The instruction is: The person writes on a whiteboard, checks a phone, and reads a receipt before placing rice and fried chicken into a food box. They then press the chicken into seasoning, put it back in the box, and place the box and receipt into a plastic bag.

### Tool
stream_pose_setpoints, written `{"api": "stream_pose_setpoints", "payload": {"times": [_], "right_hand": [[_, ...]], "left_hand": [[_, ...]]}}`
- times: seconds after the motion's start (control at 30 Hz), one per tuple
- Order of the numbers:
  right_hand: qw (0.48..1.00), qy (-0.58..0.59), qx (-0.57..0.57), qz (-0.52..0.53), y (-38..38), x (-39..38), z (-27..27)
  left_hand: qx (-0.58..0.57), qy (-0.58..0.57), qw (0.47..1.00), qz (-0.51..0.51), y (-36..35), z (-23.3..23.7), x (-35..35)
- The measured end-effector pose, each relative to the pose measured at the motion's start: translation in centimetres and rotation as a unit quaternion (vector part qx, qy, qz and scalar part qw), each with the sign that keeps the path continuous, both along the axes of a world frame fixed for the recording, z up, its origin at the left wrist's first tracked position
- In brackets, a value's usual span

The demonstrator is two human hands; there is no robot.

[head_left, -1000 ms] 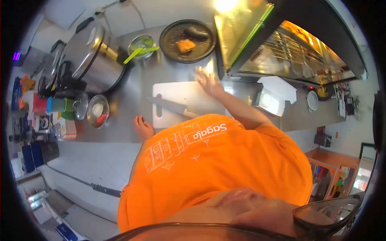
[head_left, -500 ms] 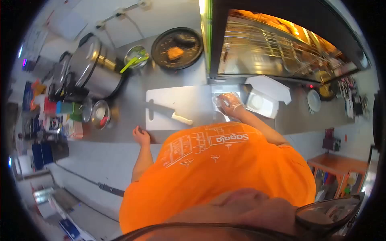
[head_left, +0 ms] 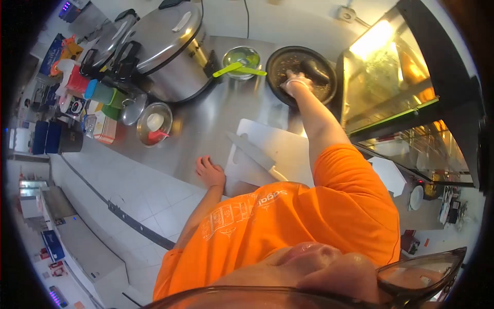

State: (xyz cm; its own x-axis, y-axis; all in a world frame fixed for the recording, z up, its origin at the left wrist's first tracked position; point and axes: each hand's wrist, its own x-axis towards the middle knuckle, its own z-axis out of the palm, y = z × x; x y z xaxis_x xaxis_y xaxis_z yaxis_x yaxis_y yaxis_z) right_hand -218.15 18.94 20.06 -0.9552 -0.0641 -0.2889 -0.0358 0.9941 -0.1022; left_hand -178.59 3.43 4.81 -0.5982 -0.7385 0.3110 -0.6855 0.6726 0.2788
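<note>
My right hand (head_left: 297,84), in a thin clear glove, reaches into a round black pan (head_left: 278,91). Its fingers are bent down and pressed together on the pan's left part; what they grip is hidden beneath them. A dark, long object (head_left: 315,71) lies in the pan to their right, among crumbs. My left hand (head_left: 211,172) rests at the counter's front edge, fingers apart and holding nothing. Between my hands, a white cutting board (head_left: 288,149) carries a large knife (head_left: 257,156) with a pale handle.
A glass bowl (head_left: 242,55) with green utensils stands left of the pan, beside a large steel pot (head_left: 167,51). A steel bowl (head_left: 154,123) is at the left. A lit glass cabinet (head_left: 391,77) stands right. A white box (head_left: 387,175) is partly behind my sleeve.
My right hand has moved from beside the white box into the pan, over where an orange-brown piece lay. The view has turned. My left hand still rests by the counter edge.
</note>
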Motion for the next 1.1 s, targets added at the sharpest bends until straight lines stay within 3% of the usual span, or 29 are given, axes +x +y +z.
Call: {"api": "stream_pose_setpoints", "payload": {"times": [0.13, 0.17, 0.23, 0.3, 0.33, 0.37, 0.4, 0.47, 0.53, 0.7, 0.77, 0.87, 0.9, 1.0, 1.1], "right_hand": [[0.999, 0.001, 0.002, 0.042, 0.8, -4.6, -5.4], [0.998, 0.026, -0.043, 0.032, 1.7, -5.7, -6.5], [0.935, -0.072, -0.326, -0.120, 3.3, -4.2, -3.7], [0.769, -0.112, -0.592, -0.216, 6.5, -3.7, -4.2], [0.644, -0.169, -0.699, -0.263, 7.3, -1.1, -1.4], [0.445, -0.266, -0.840, -0.158, 9.8, -0.4, -3.3], [0.417, -0.247, -0.875, -0.014, 10.3, 1.5, -2.4], [0.207, -0.372, -0.903, 0.050, 11.7, 7.6, 3.2], [0.159, -0.373, -0.913, 0.042, 13.7, 12.0, 5.1], [0.215, -0.311, -0.923, 0.068, 23.9, 23.7, 9.9], [0.246, -0.270, -0.929, 0.059, 29.7, 28.6, 10.8], [0.231, -0.230, -0.945, 0.023, 38.7, 36.0, 11.5], [0.214, -0.209, -0.953, 0.050, 41.0, 37.9, 11.1], [0.181, -0.127, -0.975, -0.024, 49.3, 46.4, 11.2], [0.208, -0.049, -0.973, -0.083, 56.9, 53.3, 10.5]], "left_hand": [[0.001, -0.001, 1.000, -0.016, -0.2, 0.6, 0.0], [0.003, -0.001, 1.000, -0.019, -0.3, 0.5, 0.0], [0.007, 0.004, 1.000, -0.023, -0.3, 0.5, 0.0], [0.014, 0.011, 0.999, -0.030, -0.2, 0.7, 0.2], [0.017, 0.012, 0.999, -0.031, -0.1, 0.6, 0.4], [0.020, 0.012, 0.999, -0.034, -0.1, 0.7, 0.6], [0.021, 0.012, 0.999, -0.038, -0.2, 0.7, 0.4], [0.021, 0.011, 0.999, -0.040, -0.1, 0.8, 0.1], [0.006, 0.011, 0.999, -0.043, -0.1, 0.5, 0.7], [-0.009, 0.000, 0.999, -0.046, 0.1, 0.3, 1.1], [-0.002, 0.007, 0.996, -0.093, -1.0, -0.5, 1.5], [0.004, 0.011, 0.988, -0.155, -3.1, -3.3, 2.7], [0.016, -0.023, 0.990, -0.139, -3.8, -3.1, 3.1], [0.028, -0.095, 0.992, -0.079, 0.0, -0.9, 5.8], [0.054, -0.018, 0.998, 0.040, 3.8, -3.1, 7.8]]}}
